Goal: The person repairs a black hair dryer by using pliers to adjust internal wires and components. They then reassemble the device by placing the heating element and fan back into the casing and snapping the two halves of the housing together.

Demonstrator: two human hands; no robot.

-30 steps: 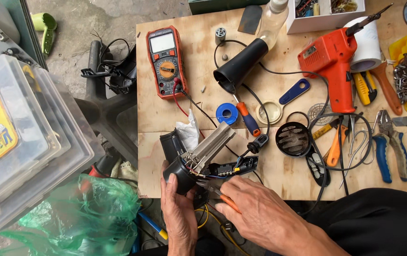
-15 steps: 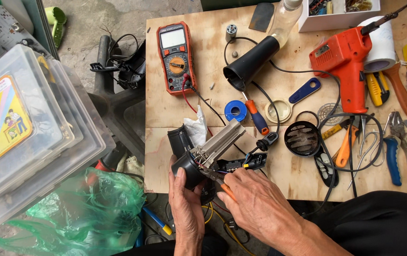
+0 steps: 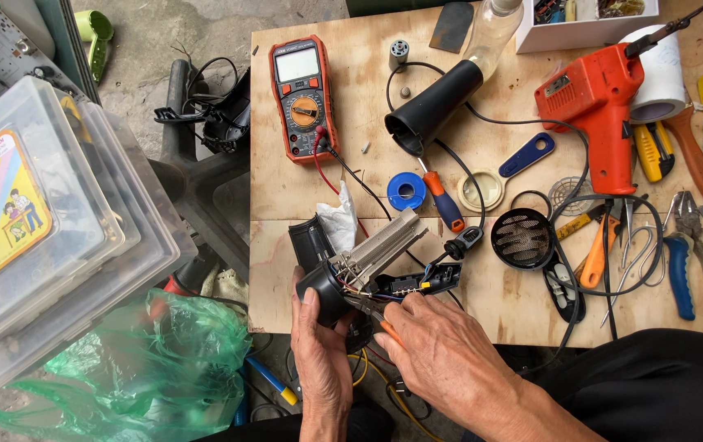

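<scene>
Left hand (image 3: pixel 320 348) grip closed on motor (image 3: pixel 324 290); right hand (image 3: pixel 441 352) grip closed on pliers (image 3: pixel 366 307), tip at wires (image 3: pixel 360 286) beside heater (image 3: pixel 380 245).

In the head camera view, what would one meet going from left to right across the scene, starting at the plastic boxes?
Stacked clear plastic boxes → multimeter → blue solder spool → round black grille → orange soldering gun → blue-handled pliers.
</scene>
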